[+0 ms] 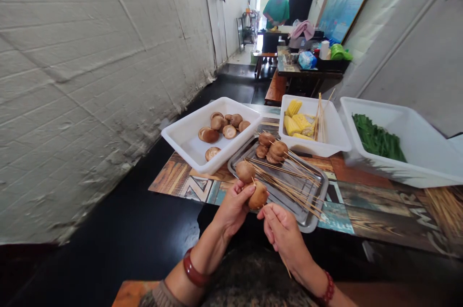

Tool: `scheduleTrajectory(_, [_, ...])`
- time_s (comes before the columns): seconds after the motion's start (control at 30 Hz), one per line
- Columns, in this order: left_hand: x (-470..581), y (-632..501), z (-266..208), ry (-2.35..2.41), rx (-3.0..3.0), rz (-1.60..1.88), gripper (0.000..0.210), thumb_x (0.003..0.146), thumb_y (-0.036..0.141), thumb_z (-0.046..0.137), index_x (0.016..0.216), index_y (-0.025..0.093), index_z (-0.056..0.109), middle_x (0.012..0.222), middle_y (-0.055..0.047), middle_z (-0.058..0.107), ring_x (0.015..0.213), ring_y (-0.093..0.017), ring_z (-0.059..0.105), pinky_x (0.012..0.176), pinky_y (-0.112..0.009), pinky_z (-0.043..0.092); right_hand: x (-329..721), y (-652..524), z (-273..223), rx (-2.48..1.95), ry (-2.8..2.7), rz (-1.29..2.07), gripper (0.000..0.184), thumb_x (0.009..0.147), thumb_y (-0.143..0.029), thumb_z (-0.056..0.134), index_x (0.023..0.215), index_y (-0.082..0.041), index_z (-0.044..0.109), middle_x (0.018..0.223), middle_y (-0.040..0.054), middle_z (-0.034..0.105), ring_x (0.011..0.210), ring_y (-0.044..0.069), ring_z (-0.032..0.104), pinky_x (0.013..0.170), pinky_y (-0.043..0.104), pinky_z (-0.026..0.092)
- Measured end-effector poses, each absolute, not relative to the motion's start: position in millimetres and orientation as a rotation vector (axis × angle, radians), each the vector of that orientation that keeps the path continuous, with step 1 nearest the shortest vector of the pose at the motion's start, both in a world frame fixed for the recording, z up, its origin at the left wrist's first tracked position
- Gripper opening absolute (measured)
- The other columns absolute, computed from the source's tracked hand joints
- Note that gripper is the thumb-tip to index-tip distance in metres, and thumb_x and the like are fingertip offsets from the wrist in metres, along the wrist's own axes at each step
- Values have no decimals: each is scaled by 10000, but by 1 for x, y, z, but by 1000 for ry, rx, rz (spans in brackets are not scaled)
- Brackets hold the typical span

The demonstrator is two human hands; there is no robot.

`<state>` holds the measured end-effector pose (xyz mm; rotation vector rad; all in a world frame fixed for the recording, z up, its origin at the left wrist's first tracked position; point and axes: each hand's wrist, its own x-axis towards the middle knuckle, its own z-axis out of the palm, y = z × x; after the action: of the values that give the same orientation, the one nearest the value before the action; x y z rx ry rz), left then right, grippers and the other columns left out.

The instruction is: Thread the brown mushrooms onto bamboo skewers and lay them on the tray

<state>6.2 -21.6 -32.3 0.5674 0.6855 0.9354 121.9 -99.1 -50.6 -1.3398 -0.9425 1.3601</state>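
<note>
My left hand (233, 206) is closed round a brown mushroom (258, 196), which has a thin bamboo skewer through it. A second mushroom (245, 172) sits just beyond it, seemingly on the same skewer. Below the mushrooms, my right hand (284, 227) pinches the bamboo skewer (285, 266), whose lower end slants out beneath the palm. Right behind both hands lies a metal tray (308, 224) with several loose skewers (289, 189) across it. At its far end rest several skewered mushrooms (278, 150).
Left is a white bin (184, 145) of loose mushrooms (218, 123). Behind the tray, another white bin (334, 133) holds corn pieces (298, 121) and upright skewers. A third bin (430, 157) contains green leaves (378, 136). More skewers (443, 210) lie far right. A person in green (277, 12) stands in the background.
</note>
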Motion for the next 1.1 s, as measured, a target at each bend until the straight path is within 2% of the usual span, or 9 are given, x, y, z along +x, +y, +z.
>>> scheduleTrajectory(0.13, [2,-19,-32,672,586,921,425,667,359,856,969,129,665,898,-106,756,782,-232,730,739,-312,567,125,-99,-49,-1292,-909,1420,504,870,-660,543,791,-165,595,403,-106,409,318,35,256,327,158,164])
scheduleTrajectory(0.27, [-2,-8,-32,613,558,946,510,763,521,741,1062,117,657,1098,-172,724,935,-275,711,806,-368,565,125,-101,-48,-1212,-851,1487,471,866,-632,584,798,-166,599,408,-110,392,332,36,253,332,157,164])
scheduleTrajectory(0.37, [-1,2,-31,539,534,982,544,789,530,712,1145,128,619,1156,-179,702,986,-286,699,853,-405,553,123,-101,-49,-1180,-842,1538,453,867,-613,599,797,-165,596,410,-114,388,333,33,238,333,156,160])
scheduleTrajectory(0.47, [2,7,-29,516,550,999,498,811,485,707,1144,130,597,1040,-155,731,866,-250,718,822,-399,559,123,-101,-49,-1197,-848,1549,457,866,-618,593,801,-166,596,420,-112,393,335,34,235,331,156,161])
scheduleTrajectory(0.6, [2,7,-27,614,585,1080,424,831,484,684,1033,117,615,839,-88,727,698,-192,700,705,-330,571,127,-104,-50,-1293,-968,1526,491,881,-644,544,851,-161,625,435,-99,428,336,45,278,340,163,196])
scheduleTrajectory(0.8, [1,6,-26,752,602,1151,449,787,545,702,972,148,604,787,-40,705,618,-166,677,614,-283,549,129,-112,-55,-1351,-1093,1481,517,923,-651,456,848,-166,618,401,-105,410,312,49,281,347,174,203])
scheduleTrajectory(0.93, [-2,4,-23,685,594,1121,453,761,517,741,994,149,617,816,-40,700,677,-179,691,660,-294,554,128,-112,-57,-1347,-1072,1455,493,937,-631,455,853,-169,608,410,-108,402,320,47,271,345,168,196])
scheduleTrajectory(1.1, [-9,2,-23,559,596,1028,463,683,313,843,1055,115,650,1037,-114,718,910,-222,705,813,-308,554,127,-112,-56,-1342,-1036,1437,477,939,-619,466,852,-170,599,421,-106,402,330,48,267,338,163,187])
